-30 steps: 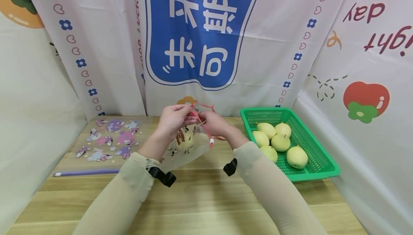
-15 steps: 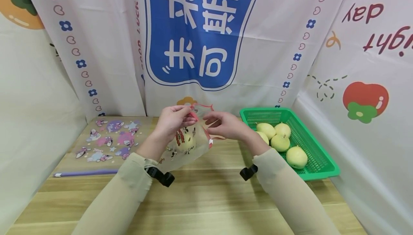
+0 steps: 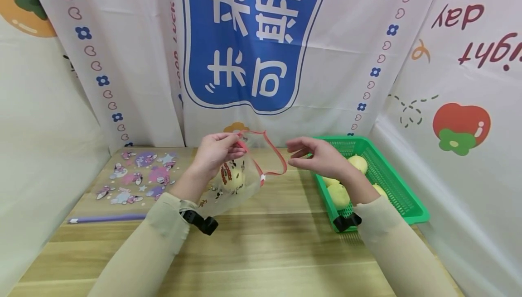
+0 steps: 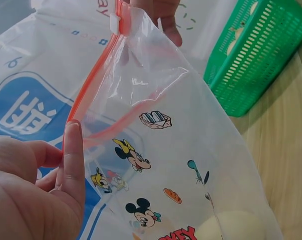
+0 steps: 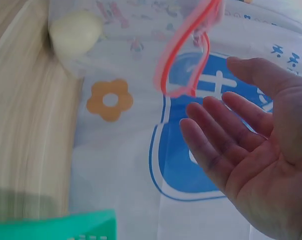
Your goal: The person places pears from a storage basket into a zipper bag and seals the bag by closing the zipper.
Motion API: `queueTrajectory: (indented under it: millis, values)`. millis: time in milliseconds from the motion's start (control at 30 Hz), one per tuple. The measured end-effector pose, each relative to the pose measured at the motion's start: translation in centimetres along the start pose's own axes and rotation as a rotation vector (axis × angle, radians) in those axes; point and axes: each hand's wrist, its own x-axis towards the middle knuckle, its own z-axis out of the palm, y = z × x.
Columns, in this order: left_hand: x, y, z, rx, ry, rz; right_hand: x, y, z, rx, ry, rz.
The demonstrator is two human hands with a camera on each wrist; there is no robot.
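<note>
Since the earlier frame, the right hand (image 3: 316,155) has drawn back from the clear bag (image 3: 232,203) toward the green basket (image 3: 393,179), fingers relaxed, holding nothing. I see the left hand (image 3: 216,154) pinching the bag's red rim (image 4: 91,77) over the bench (image 3: 265,256), a pale fruit (image 3: 236,179) inside.

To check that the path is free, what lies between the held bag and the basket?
In the head view, the right hand is partly between held bag and basket; below it, the table there is bare.
</note>
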Motion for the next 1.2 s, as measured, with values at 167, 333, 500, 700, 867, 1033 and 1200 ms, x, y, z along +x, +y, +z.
queueTrajectory:
  millis: [167,333,500,700,867,1033,1200]
  values:
    - [-0.1,0.0,-0.2,0.004,0.005,-0.007,-1.5,1.6,-1.6,-0.020,0.043,0.025]
    - [-0.1,0.0,-0.4,-0.001,0.007,-0.002,-2.8,3.3,-2.5,-0.050,0.052,0.070]
    - [-0.1,-0.1,-0.5,-0.006,-0.001,0.001,-4.3,4.9,-3.1,-0.064,0.058,0.104]
    - [-0.1,-0.2,-0.8,-0.008,-0.003,0.000,-5.6,6.7,-3.6,-0.083,0.047,0.140]
    - [0.0,-0.3,-1.1,-0.016,-0.002,-0.002,-6.3,8.1,-3.9,-0.114,0.032,0.167]
    - [-0.1,-0.4,-1.2,-0.019,0.000,-0.005,-6.8,9.6,-4.0,-0.115,-0.005,0.209]
    - [-0.2,-0.3,-1.2,-0.017,0.002,-0.006,-7.3,10.7,-4.0,-0.122,-0.079,0.253]
